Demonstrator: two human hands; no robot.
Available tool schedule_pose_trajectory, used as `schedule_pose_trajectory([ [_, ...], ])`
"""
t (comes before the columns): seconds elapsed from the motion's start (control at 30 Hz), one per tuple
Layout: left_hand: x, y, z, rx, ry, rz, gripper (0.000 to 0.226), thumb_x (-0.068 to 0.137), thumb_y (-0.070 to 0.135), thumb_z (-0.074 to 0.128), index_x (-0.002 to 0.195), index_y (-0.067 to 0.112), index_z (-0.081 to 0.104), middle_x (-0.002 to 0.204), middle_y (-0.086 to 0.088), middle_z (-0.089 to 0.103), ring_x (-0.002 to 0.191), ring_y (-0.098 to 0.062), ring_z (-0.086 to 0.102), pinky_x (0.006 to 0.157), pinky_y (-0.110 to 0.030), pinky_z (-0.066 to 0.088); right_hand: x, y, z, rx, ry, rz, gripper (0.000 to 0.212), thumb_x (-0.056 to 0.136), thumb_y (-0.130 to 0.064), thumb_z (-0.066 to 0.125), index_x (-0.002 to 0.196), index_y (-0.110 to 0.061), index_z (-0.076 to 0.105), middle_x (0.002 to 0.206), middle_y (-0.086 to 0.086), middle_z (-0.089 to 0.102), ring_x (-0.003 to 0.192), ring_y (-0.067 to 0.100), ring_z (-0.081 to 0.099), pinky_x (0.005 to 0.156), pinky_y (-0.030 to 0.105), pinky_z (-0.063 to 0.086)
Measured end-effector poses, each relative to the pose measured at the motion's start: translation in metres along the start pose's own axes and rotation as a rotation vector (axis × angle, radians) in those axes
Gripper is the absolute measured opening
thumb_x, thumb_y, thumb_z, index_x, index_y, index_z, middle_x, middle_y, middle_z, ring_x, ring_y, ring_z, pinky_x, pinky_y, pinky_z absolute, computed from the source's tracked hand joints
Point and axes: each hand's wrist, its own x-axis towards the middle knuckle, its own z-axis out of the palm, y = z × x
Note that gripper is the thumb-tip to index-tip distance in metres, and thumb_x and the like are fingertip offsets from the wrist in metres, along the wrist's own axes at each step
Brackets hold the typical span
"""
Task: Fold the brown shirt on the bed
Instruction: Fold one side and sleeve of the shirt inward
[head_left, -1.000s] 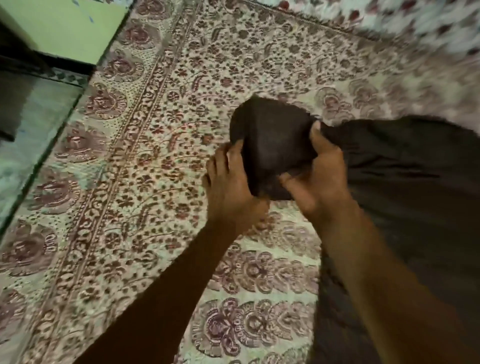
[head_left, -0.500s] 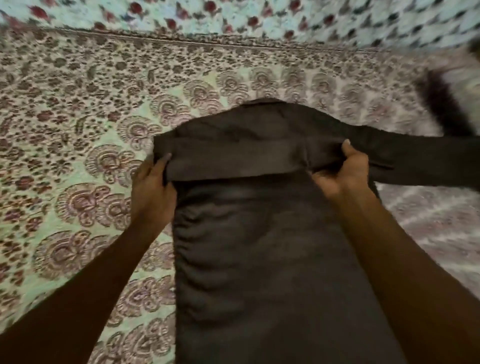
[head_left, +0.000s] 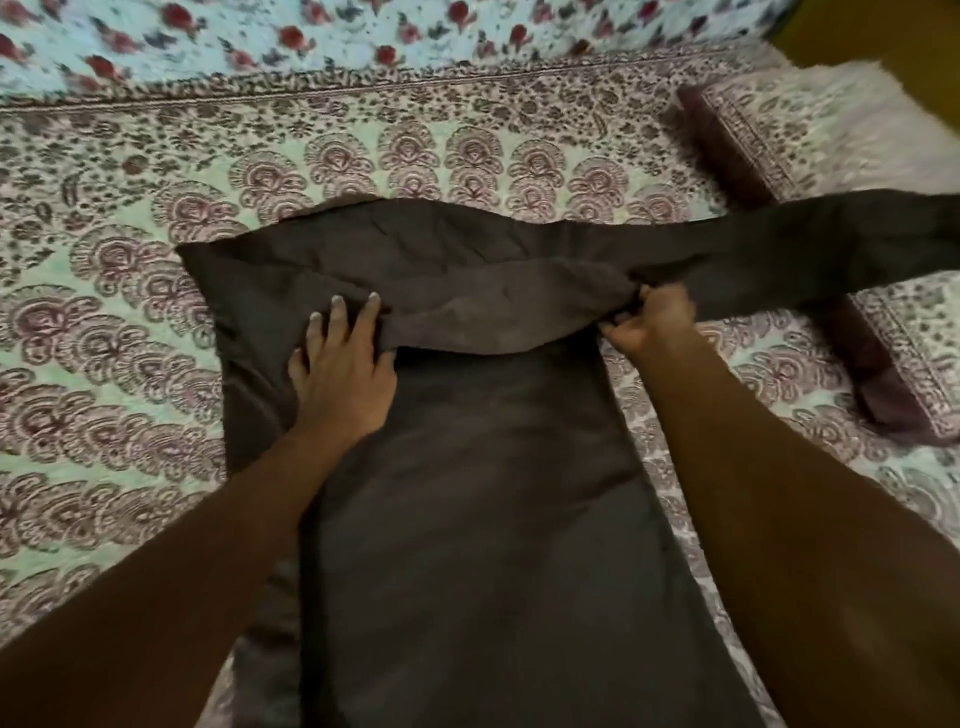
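The brown shirt (head_left: 483, 467) lies flat and lengthwise on the patterned bed sheet (head_left: 114, 364), its body running toward me. One sleeve is folded across the chest as a lighter band. The other sleeve (head_left: 810, 249) stretches out to the right. My left hand (head_left: 340, 364) rests flat on the shirt's left side, fingers spread, its thumb under the end of the folded sleeve. My right hand (head_left: 652, 325) pinches the cloth at the right shoulder, where the outstretched sleeve begins.
A pillow (head_left: 831, 171) in matching print with a dark red border lies at the right, partly under the outstretched sleeve. A pale blue cloth with red flowers (head_left: 363, 36) runs along the far side. The sheet around the shirt is bare.
My left hand has moved inward from the shirt's left edge onto its body and now lies flat. The right hand still grips the right shoulder. The view has shifted right, showing the pillow.
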Motion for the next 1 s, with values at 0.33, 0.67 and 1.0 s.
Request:
schedule_pose_trajectory([
  [0.33,0.018,0.017,0.027,0.118,-0.056,0.109,0.066,0.105,0.043,0.044,0.162,0.041,0.013,0.174,-0.004,0.0,0.158,-0.033,0.007,0.122,-0.062,0.016,0.035,-0.028,-0.017,-0.092,0.089,-0.098,0.045,0.104,-0.015,0.037,0.145,-0.021,0.053,0.132,0.014,0.068,0.104,0.032,0.069,0.066,0.047,0.061],
  [0.67,0.018,0.016,0.046,0.345,-0.079,0.166,0.086,0.095,0.049,0.057,0.163,0.042,0.005,0.172,-0.006,-0.015,0.158,-0.035,-0.002,0.121,-0.064,0.017,0.041,-0.006,-0.025,0.113,0.153,-0.254,0.074,0.093,0.004,0.035,0.156,-0.036,0.03,0.145,0.006,0.057,0.121,0.031,0.063,0.101,0.049,0.052],
  [1.0,-0.01,0.0,0.034,0.278,0.129,0.048,0.112,0.077,0.072,0.064,0.163,0.037,0.001,0.173,-0.002,-0.009,0.159,-0.029,0.002,0.12,-0.06,0.02,-0.033,0.062,0.001,-1.698,-0.136,-0.961,0.047,0.092,-0.018,0.058,0.139,-0.02,0.053,0.171,0.015,0.015,0.156,0.043,0.01,0.119,0.063,0.02],
])
